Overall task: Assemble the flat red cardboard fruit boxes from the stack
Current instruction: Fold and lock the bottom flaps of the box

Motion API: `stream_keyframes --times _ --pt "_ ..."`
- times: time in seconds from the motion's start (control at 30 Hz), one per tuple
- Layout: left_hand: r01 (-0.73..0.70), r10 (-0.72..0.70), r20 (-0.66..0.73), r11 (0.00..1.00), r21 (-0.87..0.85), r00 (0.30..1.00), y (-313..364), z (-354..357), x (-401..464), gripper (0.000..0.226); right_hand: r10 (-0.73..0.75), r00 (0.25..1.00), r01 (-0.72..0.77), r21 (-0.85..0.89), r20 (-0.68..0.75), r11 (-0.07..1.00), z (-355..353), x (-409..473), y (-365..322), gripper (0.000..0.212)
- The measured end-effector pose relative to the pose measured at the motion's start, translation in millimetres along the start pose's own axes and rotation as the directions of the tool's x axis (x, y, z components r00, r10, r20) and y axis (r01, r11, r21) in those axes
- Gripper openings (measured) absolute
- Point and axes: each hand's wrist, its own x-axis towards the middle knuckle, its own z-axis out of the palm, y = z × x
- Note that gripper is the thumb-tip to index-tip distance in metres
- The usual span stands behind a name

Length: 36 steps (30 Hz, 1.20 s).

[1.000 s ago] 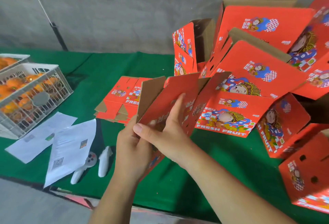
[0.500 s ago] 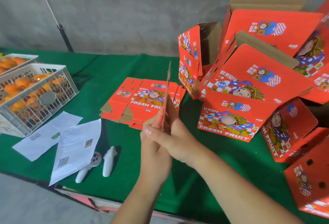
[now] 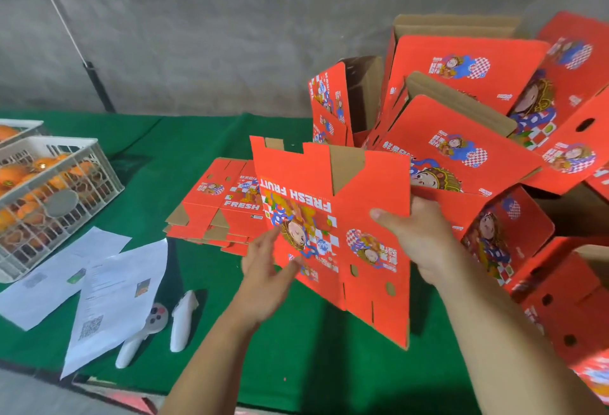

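I hold a flat red cardboard fruit box [image 3: 342, 233] upright above the green table, its printed face toward me and upside down. My right hand [image 3: 418, 236] grips its right edge, thumb on the front. My left hand [image 3: 267, 269] is at the lower left edge with fingers spread, touching the panel from the side. Behind it the stack of flat red boxes [image 3: 217, 207] lies on the table. A pile of assembled red boxes [image 3: 468, 137] fills the right side.
A white plastic crate of oranges [image 3: 49, 197] stands at the left. Paper sheets [image 3: 99, 286] and two white controllers [image 3: 164, 325] lie at the front left. The green table cloth [image 3: 184, 147] ends at a grey wall behind.
The flat box, seen edge-on half a second ago, has turned so its printed face is toward me. My hands have moved apart to its left and right edges.
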Motion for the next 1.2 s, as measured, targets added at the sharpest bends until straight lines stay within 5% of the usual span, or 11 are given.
stream_keyframes --times 0.13,0.23,0.37,0.47,0.57,0.67,0.77,0.87,1.0,1.07,1.2 --pt "0.195 -0.189 -0.332 0.981 -0.018 0.924 -14.5 -13.1 34.9 0.1 -0.042 0.985 0.063 0.124 -0.165 0.99 -33.6 5.4 26.1 0.008" --pt "0.206 -0.169 -0.325 0.975 0.083 0.931 -22.1 -18.3 55.8 0.122 0.011 0.957 0.043 0.18 -0.291 0.983 -42.7 4.3 47.2 0.007" --pt "0.009 -0.034 -0.057 0.919 -0.394 0.998 -38.8 -22.1 65.1 0.065 0.234 0.866 -0.12 0.271 -0.441 0.955 -35.8 8.0 61.6 0.066" --pt "-0.06 -0.005 -0.138 0.881 -0.469 0.99 -45.4 -23.1 59.5 0.058 0.466 0.815 -0.441 0.152 -0.344 0.884 -34.4 19.9 63.9 0.1" --pt "-0.085 -0.019 -0.187 0.842 -0.532 0.982 -45.4 -12.5 49.7 0.067 0.626 0.751 -0.601 0.174 -0.209 0.78 -24.1 20.9 53.4 0.091" --pt "-0.102 -0.003 -0.194 0.842 -0.53 0.981 -40.8 4.4 35.7 0.081 0.619 0.78 -0.599 0.387 0.086 0.701 -18.8 17.1 46.0 0.088" --pt "-0.115 0.056 -0.147 0.894 -0.434 0.988 -29.0 22.2 23.8 0.087 0.495 0.855 -0.513 0.38 0.153 0.77 -13.0 10.3 39.8 0.074" --pt "-0.125 0.062 -0.202 0.941 -0.315 0.977 -27.4 16.8 15.2 0.09 0.339 0.936 -0.353 0.256 0.097 0.9 -12.9 7.0 52.3 0.107" --pt "-0.104 0.104 -0.01 0.989 -0.103 0.995 -29.9 -15.7 12.0 0.064 0.293 0.937 -0.321 0.138 0.188 0.937 -34.4 6.9 72.5 0.136" --pt "-0.147 0.151 0.024 0.982 -0.118 0.988 -29.3 -22.0 11.2 0.045 0.289 0.952 -0.303 0.188 0.099 0.934 -38.0 6.4 72.2 0.114" --pt "-0.183 0.187 0.022 0.975 -0.126 0.982 -18.4 -17.1 12.8 0.036 0.507 0.861 -0.465 0.484 0.05 0.741 -41.4 7.0 73.5 0.028"
